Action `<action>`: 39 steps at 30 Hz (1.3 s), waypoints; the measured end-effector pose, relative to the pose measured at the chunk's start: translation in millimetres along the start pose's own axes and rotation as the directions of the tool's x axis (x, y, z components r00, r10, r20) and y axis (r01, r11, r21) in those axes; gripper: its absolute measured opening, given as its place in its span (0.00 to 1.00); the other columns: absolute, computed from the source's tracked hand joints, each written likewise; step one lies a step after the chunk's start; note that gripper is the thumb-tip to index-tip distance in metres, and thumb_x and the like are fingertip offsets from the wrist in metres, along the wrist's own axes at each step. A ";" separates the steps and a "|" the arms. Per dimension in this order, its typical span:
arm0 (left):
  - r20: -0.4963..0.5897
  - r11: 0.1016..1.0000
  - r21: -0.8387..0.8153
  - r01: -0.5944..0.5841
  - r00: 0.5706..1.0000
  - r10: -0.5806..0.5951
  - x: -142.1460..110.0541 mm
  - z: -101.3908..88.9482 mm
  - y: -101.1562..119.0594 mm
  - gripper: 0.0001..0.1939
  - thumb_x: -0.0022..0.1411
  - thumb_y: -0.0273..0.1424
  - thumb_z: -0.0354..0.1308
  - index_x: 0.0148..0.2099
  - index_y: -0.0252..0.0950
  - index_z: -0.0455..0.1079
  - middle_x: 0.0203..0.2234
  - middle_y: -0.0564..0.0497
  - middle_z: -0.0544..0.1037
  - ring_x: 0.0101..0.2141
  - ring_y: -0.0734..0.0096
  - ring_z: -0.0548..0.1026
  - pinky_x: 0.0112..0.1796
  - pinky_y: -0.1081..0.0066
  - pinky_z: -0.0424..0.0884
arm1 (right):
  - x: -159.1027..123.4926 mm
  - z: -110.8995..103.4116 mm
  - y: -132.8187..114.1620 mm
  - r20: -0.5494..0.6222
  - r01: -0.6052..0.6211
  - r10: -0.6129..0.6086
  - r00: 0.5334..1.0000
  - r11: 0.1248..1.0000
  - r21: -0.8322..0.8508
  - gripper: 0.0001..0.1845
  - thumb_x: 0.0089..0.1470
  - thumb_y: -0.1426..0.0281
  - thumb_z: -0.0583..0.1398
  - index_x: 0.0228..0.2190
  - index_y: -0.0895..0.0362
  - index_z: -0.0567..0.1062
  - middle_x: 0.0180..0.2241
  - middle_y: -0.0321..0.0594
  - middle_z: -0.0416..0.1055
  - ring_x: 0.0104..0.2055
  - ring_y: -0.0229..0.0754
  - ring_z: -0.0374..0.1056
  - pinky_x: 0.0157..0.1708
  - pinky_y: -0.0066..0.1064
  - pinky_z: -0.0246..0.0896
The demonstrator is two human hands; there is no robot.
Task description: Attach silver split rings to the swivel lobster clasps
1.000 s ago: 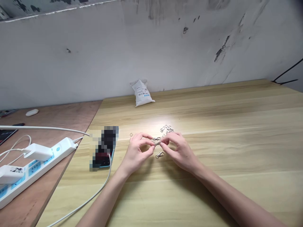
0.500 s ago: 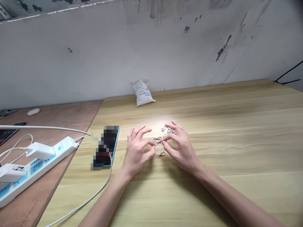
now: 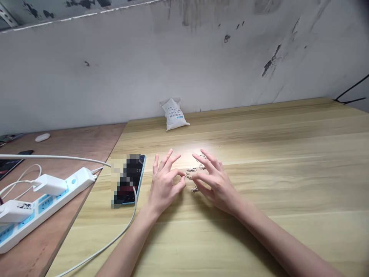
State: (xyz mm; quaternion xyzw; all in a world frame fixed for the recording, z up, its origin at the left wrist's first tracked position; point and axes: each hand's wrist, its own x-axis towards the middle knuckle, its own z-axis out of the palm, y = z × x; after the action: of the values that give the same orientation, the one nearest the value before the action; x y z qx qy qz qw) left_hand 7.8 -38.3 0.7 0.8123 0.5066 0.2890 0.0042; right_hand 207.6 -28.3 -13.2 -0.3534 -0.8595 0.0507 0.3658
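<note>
Between my two hands, just over the wooden table, is a small metal keychain clasp (image 3: 188, 177) with a ring. My left hand (image 3: 167, 182) pinches its ring end between thumb and index finger, the other fingers raised. My right hand (image 3: 215, 182) has its thumb and index finger at the clasp's other end, and those fingertips partly hide it. A second swivel clasp (image 3: 191, 170) lies just beyond. Nearer to me, another clasp (image 3: 194, 190) is partly covered by my right hand. Several more clasps (image 3: 202, 157) lie behind my right fingers, mostly hidden.
A white plastic packet (image 3: 174, 115) stands near the wall. Left of my hands lies a phone (image 3: 135, 179), partly pixelated, with a white cable (image 3: 115, 237) plugged in. A power strip (image 3: 46, 204) with chargers rests on the brown table (image 3: 83, 150) at left.
My right hand has shifted slightly left, now covering more of the nearer clasp and the pile behind. My left hand has moved a little left, still pinching the ring end.
</note>
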 end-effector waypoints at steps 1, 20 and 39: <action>-0.002 1.000 0.003 0.001 1.000 -0.001 0.2 0.1 -0.4 0.05 0.59 0.27 0.59 0.31 0.40 0.74 0.58 0.51 0.71 0.64 0.54 0.58 0.64 0.40 0.42 | 0.0 -0.5 -0.7 0.013 0.037 -0.037 0.999 0.999 -0.003 0.08 0.56 0.77 0.58 0.33 0.53 0.75 0.63 0.45 0.58 0.69 0.55 0.44 0.60 0.54 0.51; -0.160 0.981 0.017 -0.195 0.968 0.195 1.7 -4.8 8.9 0.06 0.59 0.25 0.58 0.33 0.40 0.74 0.53 0.49 0.75 0.62 0.57 0.63 0.64 0.46 0.48 | 0.2 2.1 13.7 0.080 0.004 -0.011 0.997 0.997 0.081 0.06 0.61 0.68 0.58 0.33 0.53 0.76 0.48 0.43 0.73 0.60 0.51 0.59 0.55 0.50 0.57; 0.066 0.978 0.208 -0.026 0.998 0.013 2.2 -10.6 -25.4 0.05 0.57 0.26 0.58 0.31 0.39 0.73 0.57 0.47 0.71 0.62 0.48 0.60 0.61 0.37 0.50 | 2.0 -3.4 5.6 0.223 0.144 -0.115 0.968 0.982 -0.121 0.09 0.60 0.72 0.58 0.27 0.55 0.74 0.42 0.45 0.72 0.46 0.47 0.66 0.46 0.42 0.61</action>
State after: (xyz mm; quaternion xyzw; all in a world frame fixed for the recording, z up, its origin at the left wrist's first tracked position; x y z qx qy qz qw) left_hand -17.4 -27.1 3.0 0.8220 0.5259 0.2078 -0.0676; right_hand 212.1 -23.4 -11.5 -0.3130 -0.9167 0.0058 0.2481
